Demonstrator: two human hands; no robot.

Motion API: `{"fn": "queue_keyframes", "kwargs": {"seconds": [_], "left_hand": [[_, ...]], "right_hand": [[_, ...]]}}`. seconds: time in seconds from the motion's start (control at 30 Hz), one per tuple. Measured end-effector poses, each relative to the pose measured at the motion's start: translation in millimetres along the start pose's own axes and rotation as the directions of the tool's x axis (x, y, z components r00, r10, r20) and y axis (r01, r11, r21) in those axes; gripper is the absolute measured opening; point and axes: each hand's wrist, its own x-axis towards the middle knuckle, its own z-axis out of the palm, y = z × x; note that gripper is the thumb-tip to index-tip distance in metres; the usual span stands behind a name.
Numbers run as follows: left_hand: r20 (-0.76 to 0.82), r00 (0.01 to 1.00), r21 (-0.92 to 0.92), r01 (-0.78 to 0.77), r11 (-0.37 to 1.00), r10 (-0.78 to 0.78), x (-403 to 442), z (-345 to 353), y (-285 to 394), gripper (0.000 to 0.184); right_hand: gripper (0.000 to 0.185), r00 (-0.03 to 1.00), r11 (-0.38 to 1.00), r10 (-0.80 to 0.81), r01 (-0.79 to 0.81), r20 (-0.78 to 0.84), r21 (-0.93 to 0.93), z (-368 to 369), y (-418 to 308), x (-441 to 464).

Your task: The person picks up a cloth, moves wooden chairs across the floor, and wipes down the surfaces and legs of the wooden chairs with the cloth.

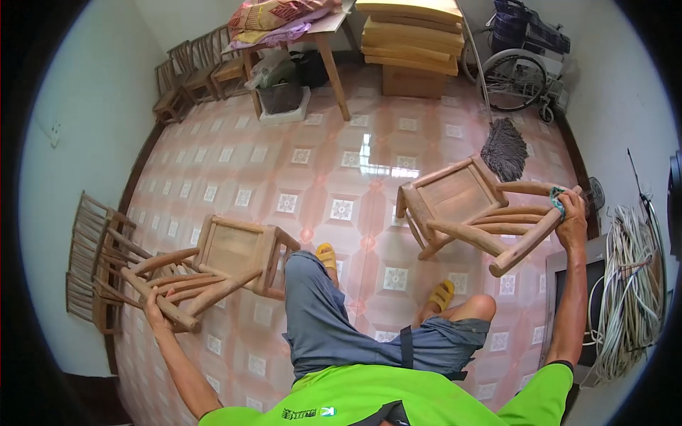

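My left hand (158,312) is wrapped round the top rail of a wooden chair (231,245) on my left. At my right, my right hand (571,219) closes on the top rail of a second wooden chair (458,193). A green patterned cloth (558,202) is bunched between that hand and the rail. Both chairs have panelled seats and curved back slats, and their backs point toward my hands. Whether all their legs touch the floor I cannot tell.
More wooden chairs stand by the left wall (99,263) and at the back left. A table (327,60), stacked yellow foam pads (408,42), a wheelchair (518,74) and a mop (504,149) are at the back. Coiled cables (621,298) hang at right.
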Motion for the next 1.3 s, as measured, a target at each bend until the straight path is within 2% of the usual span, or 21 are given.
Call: {"fn": "queue_keyframes", "kwargs": {"seconds": [0.07,0.2,0.3,0.37,0.43,0.47,0.5,0.53,0.57,0.7,0.77,0.8,0.87,0.9,1.0,1.03,1.1,1.13,1.2,1.23,1.3], "left_hand": [[0.030,0.999,-0.007,-0.016,1.000,0.016,12.7,15.1,9.6,0.044],[0.149,0.987,0.126,-0.082,0.989,0.063,-10.4,70.5,43.5,0.039],[0.420,0.907,0.413,-0.234,0.880,0.044,-10.1,87.3,64.1,0.039],[0.548,0.828,0.321,-0.338,0.885,0.118,11.7,96.2,61.9,0.040],[0.499,0.866,0.482,-0.280,0.830,0.002,21.7,117.1,82.1,0.038],[0.475,0.880,0.546,-0.319,0.775,0.027,25.0,131.8,86.8,0.030],[0.438,0.891,0.717,-0.425,0.553,0.118,58.0,129.7,82.5,0.021],[0.351,0.877,0.829,-0.454,0.327,0.327,56.4,148.4,76.1,0.022],[0.227,0.873,0.922,-0.335,0.193,0.431,37.5,174.5,81.1,0.028],[0.336,0.766,0.904,-0.426,0.042,0.549,16.1,223.4,82.7,0.030],[0.394,0.730,0.883,-0.470,-0.010,0.559,10.0,248.7,78.8,0.026],[0.477,0.643,0.836,-0.542,-0.084,0.599,6.9,259.8,74.9,0.022],[0.543,0.606,0.791,-0.602,-0.111,0.581,-10.4,289.9,73.4,0.017],[0.589,0.580,0.770,-0.614,-0.172,0.563,-12.7,304.8,72.1,0.017],[0.694,0.520,0.686,-0.687,-0.239,0.499,-30.4,350.9,65.5,0.017],[0.699,0.507,0.677,-0.697,-0.237,0.504,-36.9,365.0,62.4,0.017],[0.776,0.418,0.574,-0.779,-0.253,0.473,-52.0,390.0,54.8,0.016],[0.779,0.405,0.563,-0.787,-0.252,0.479,-57.8,401.1,49.7,0.016],[0.848,0.318,0.464,-0.832,-0.305,0.424,-70.3,420.2,38.7,0.014],[0.875,0.323,0.436,-0.849,-0.297,0.360,-81.6,425.3,40.5,0.014],[0.874,0.313,0.436,-0.844,-0.312,0.372,-88.3,419.6,45.0,0.014]], "right_hand": [[0.034,1.000,1.000,0.017,-0.017,-0.006,-0.015,0.8,-3.7,0.4],[0.037,0.997,0.997,0.063,-0.065,-0.050,-0.040,2.6,-2.8,-11.2],[0.040,0.995,0.996,0.080,-0.082,-0.055,-0.047,0.5,-3.8,-22.9],[0.044,0.994,0.995,0.088,-0.090,-0.064,-0.035,4.0,-0.7,-27.9],[0.049,0.994,0.996,0.089,-0.091,-0.063,-0.018,9.1,6.6,-32.6],[0.050,0.995,0.997,0.080,-0.081,-0.059,-0.017,8.5,9.5,-34.2],[0.050,0.995,0.998,0.069,-0.070,-0.067,-0.008,6.6,12.1,-35.0],[0.052,0.998,0.998,0.060,-0.060,-0.011,0.020,3.3,15.3,-35.6],[0.054,0.998,0.998,0.051,-0.053,0.045,0.044,0.9,17.1,-34.0],[0.052,0.999,0.999,0.020,-0.021,0.026,0.035,-6.3,12.0,-28.4],[0.047,0.993,0.996,0.060,-0.067,0.105,0.063,-16.8,-0.7,-15.1],[0.047,0.994,0.997,0.051,-0.057,0.101,0.060,-23.1,-14.1,-7.5],[0.038,0.976,0.963,0.215,-0.217,0.032,0.159,-37.3,-56.6,10.0],[0.034,0.982,0.963,0.178,-0.161,-0.062,0.218,-39.9,-79.8,17.8],[0.035,0.991,0.856,0.018,0.055,-0.136,0.514,-48.8,-158.8,35.6],[0.037,0.998,0.770,0.064,-0.039,-0.016,0.637,-44.4,-180.2,39.1],[0.039,0.996,0.744,-0.072,0.093,-0.059,0.662,-50.5,-234.6,51.0],[0.041,0.993,0.672,-0.119,0.090,-0.012,0.735,-60.8,-260.8,57.0],[0.046,0.964,0.637,-0.237,0.248,-0.122,0.730,-56.2,-291.9,73.1],[0.049,0.945,0.615,-0.287,0.309,-0.159,0.725,-59.2,-309.1,80.8],[0.053,0.902,0.545,-0.334,0.421,-0.273,0.725,-62.8,-341.1,94.9]]}}
